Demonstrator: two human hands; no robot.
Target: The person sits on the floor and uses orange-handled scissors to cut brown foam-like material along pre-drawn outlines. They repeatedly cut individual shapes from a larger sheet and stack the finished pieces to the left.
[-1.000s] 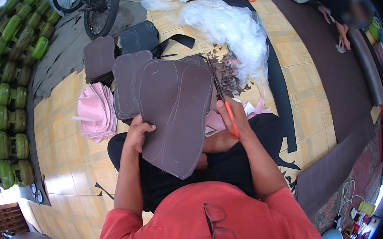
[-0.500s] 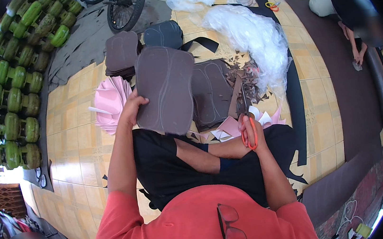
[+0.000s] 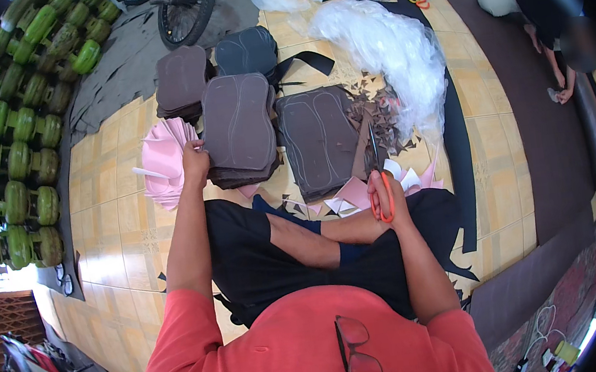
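With twelve o'clock lying straight ahead of the crossed legs, a dark brown, round-cornered sheet piece with pale curved lines [image 3: 238, 119] is lying at eleven, topping a thick stack of matching dark brown pieces [image 3: 246, 178]. The person's left hand [image 3: 196, 166] is touching that top piece at its lower left edge, at its eight o'clock. Its thumb and fingers are sitting nearly together; whether they are pinching the edge or only resting against it, the view is too small to tell.

The person's right hand [image 3: 388, 203] is closing firmly round orange-handled scissors with dark metal blades [image 3: 373, 139], which are pointing toward twelve; how far the blades are parting is unclear. Beyond the right hand, a litter of small brown triangular offcuts [image 3: 385, 131] is spreading at one o'clock. Between twelve and one, a second, wider stack of dark brown lined pieces [image 3: 319, 142] is sitting apart from the first, while a fanned pile of pale pink sheets [image 3: 162, 162] is lying at ten.

The step in hand is seemingly the laying of the top piece on its stack. The next move is probably calling for a gentle left release, without dragging that piece askew, and a clear path for the scissors.
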